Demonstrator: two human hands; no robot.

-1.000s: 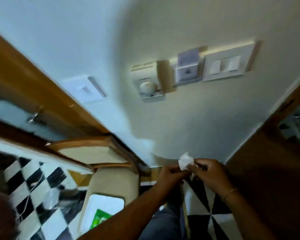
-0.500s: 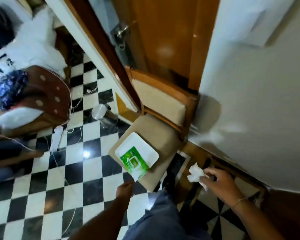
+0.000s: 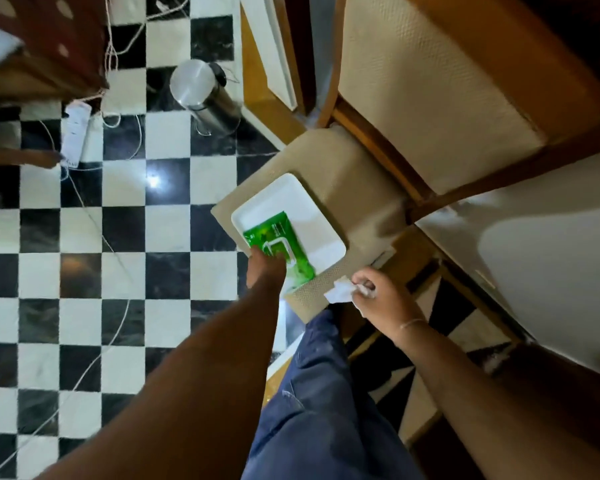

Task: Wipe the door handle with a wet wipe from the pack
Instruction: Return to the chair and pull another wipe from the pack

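A green pack of wet wipes (image 3: 278,244) lies on a white tray (image 3: 312,216) on the beige seat of a wooden chair (image 3: 347,174). My left hand (image 3: 264,271) reaches down onto the near end of the pack and touches it; whether the fingers grip it cannot be told. My right hand (image 3: 378,292) hovers over the seat's near corner, closed around a crumpled white wet wipe (image 3: 340,292). The door handle is out of view.
A steel pedal bin (image 3: 201,95) stands on the black-and-white checkered floor (image 3: 125,220) beyond the chair. A white power strip (image 3: 73,133) and loose cords lie at left. The chair back (image 3: 430,91) and a pale wall (image 3: 534,244) are at right.
The view has swung from the wall and switches down to the chair. My hands came apart: the left dropped to the pack, the right kept the wipe and lowered toward the seat.
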